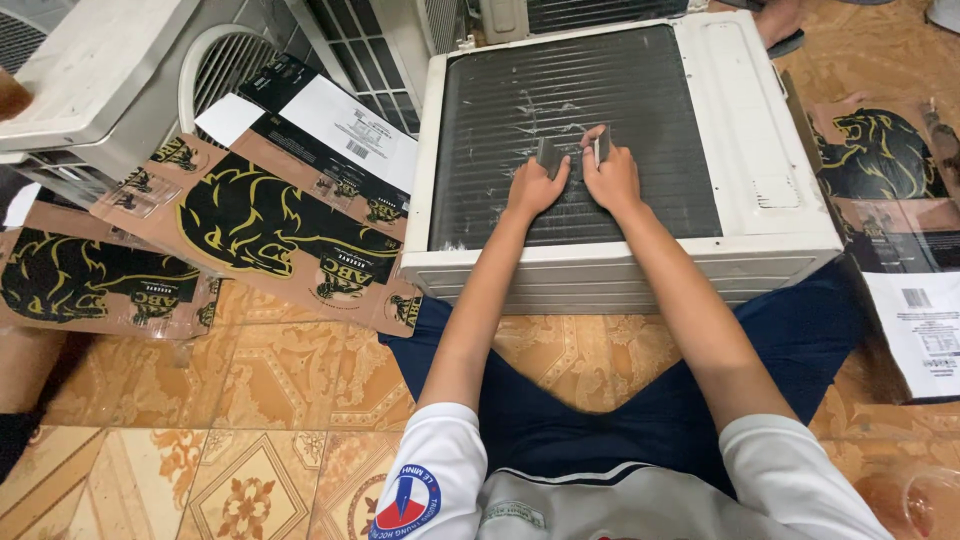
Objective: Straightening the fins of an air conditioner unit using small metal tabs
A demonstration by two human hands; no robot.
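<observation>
A white air-conditioner unit point(760, 170) lies on its back in front of me, its dark finned coil point(500, 110) facing up, with bent, shiny patches near the middle. My left hand point(535, 186) rests on the fins and pinches a small grey flat tool point(547, 153). Right beside it, my right hand point(612, 176) holds a second small grey tool point(601, 146) upright against the fins. The two hands nearly touch. Both forearms reach forward over my dark blue shorts.
Flattened cardboard boxes point(250, 215) printed in black and yellow cover the patterned tile floor point(270, 400) at left, and another point(890, 170) lies at right. A second white unit point(90, 70) with a round fan grille point(225, 60) stands at upper left. Someone's foot point(778, 20) shows at the top.
</observation>
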